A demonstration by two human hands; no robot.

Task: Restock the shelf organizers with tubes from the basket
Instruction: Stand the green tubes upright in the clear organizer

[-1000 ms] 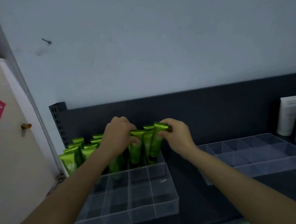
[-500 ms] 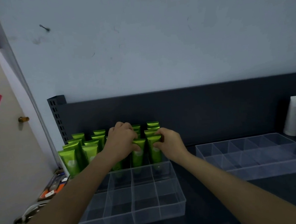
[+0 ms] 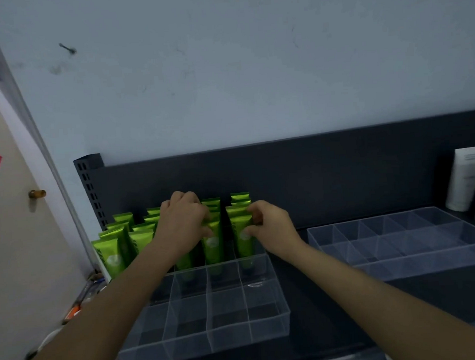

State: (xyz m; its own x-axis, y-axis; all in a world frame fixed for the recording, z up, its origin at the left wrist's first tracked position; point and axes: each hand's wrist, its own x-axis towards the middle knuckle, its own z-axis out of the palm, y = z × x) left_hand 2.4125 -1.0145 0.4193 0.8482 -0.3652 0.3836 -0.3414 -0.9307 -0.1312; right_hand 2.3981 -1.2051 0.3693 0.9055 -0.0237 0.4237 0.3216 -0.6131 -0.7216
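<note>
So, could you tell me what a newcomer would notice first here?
The bright green tubes, upright in the back rows of the left organizer, stand out against the dark shelf. The left hand and right hand grip tubes there. At the far right, white tubes stand by a second clear organizer.

Head view. Both hands reach into the rear rows of a clear divided organizer (image 3: 269,314) on a dark shelf (image 3: 301,292). The left hand (image 3: 183,222) curls round an upright green tube (image 3: 213,241); the right hand (image 3: 272,227) pinches the neighbouring tube (image 3: 241,243). Further green tubes (image 3: 115,251) stand at left. A second organizer (image 3: 402,250) lies at right, near white tubes (image 3: 467,179).
</note>
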